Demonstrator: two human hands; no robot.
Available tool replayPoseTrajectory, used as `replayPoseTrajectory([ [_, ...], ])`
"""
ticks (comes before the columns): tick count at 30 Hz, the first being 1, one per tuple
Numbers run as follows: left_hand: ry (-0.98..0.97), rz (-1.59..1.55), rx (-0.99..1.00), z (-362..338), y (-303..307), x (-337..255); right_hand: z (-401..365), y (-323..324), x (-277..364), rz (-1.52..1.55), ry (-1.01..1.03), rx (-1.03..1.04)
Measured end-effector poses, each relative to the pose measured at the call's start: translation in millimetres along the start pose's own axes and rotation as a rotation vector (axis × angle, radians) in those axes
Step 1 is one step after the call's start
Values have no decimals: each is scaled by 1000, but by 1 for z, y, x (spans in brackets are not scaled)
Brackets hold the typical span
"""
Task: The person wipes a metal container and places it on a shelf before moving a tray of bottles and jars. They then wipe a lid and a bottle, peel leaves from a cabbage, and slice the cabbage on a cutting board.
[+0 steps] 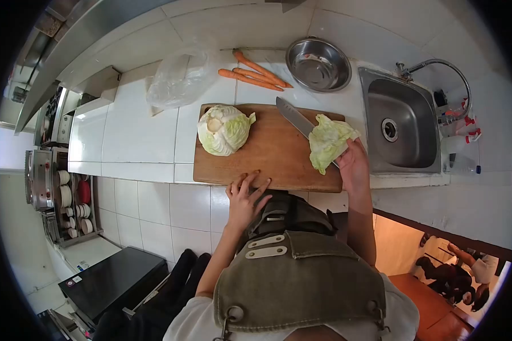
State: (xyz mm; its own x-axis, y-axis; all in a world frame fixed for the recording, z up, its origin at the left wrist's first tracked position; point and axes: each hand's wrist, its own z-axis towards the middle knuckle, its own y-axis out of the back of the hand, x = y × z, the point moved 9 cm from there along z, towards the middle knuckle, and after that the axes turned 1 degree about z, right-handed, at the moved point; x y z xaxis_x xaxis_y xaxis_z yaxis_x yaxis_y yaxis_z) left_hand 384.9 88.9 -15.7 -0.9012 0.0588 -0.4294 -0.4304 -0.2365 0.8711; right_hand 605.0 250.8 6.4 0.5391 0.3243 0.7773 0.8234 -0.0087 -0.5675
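My right hand (pixel 355 163) is closed on a loose cabbage leaf (pixel 329 142), held over the right end of the wooden cutting board (pixel 279 156). Beneath the leaf lies a kitchen knife (pixel 294 118), its blade pointing to the far left and its handle mostly hidden. My left hand (pixel 246 198) has its fingers spread at the board's near edge and holds nothing. A head of cabbage (pixel 224 131) rests on the board's left side, its cut stem end showing.
Behind the board are several carrots (pixel 256 73), a clear plastic bag (pixel 179 79) and a steel bowl (pixel 318 65). To the right is a sink (pixel 401 122) with a flexible tap (pixel 463 85). Bottles (pixel 461 142) stand beyond it. Stacked dishes (pixel 71 199) fill a rack at left.
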Motion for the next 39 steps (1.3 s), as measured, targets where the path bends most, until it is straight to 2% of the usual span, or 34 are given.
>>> replayPoseTrajectory([
  [6,-32,34,-106,1,-5,3,-6,14,-4,12,-2,-10],
  [8,-105,15,-225,-1,-1,2,-9,19,-6,-27,-6,-35],
  [11,-193,-28,-232,-5,-4,3,-12,19,-7,-23,-8,-28],
  [15,-207,-70,-235,-5,13,10,-15,12,-3,7,-3,-35],
  [17,103,-291,-381,-22,30,63,-15,15,-3,-13,-16,-38],
  [19,487,-488,-614,-56,56,113,-15,14,-2,-19,-24,-21],
  [21,862,-765,-904,-118,39,168,-14,13,-1,-28,-34,4],
  [22,866,-763,-916,-136,28,180,-13,14,-1,-27,-29,18],
  [24,1325,-960,-806,-190,-47,217,-6,15,0,-25,-24,46],
  [25,1407,-1132,-733,-203,-93,231,-2,18,-1,-49,-36,32],
  [26,1316,-1253,-653,-201,-138,248,1,19,-3,-70,-44,15],
  [27,1355,-1416,-517,-187,-167,241,2,15,-3,-67,-46,17],
  [28,1483,-1496,-331,-169,-191,227,1,8,2,-83,-40,29],
  [29,1550,-1603,-291,-150,-221,224,0,2,6,-100,-32,37],
  [30,1288,-1699,-340,-127,-272,253,-1,-6,9,-87,-21,74],
  [32,985,-1970,-464,-54,-244,213,-3,-10,11,-98,-16,75],
  [35,906,-1920,-473,-4,-223,183,-9,-13,16,-146,7,62],
  [39,915,-1727,-478,-1,-200,169,-13,-8,24,-120,76,16],
])
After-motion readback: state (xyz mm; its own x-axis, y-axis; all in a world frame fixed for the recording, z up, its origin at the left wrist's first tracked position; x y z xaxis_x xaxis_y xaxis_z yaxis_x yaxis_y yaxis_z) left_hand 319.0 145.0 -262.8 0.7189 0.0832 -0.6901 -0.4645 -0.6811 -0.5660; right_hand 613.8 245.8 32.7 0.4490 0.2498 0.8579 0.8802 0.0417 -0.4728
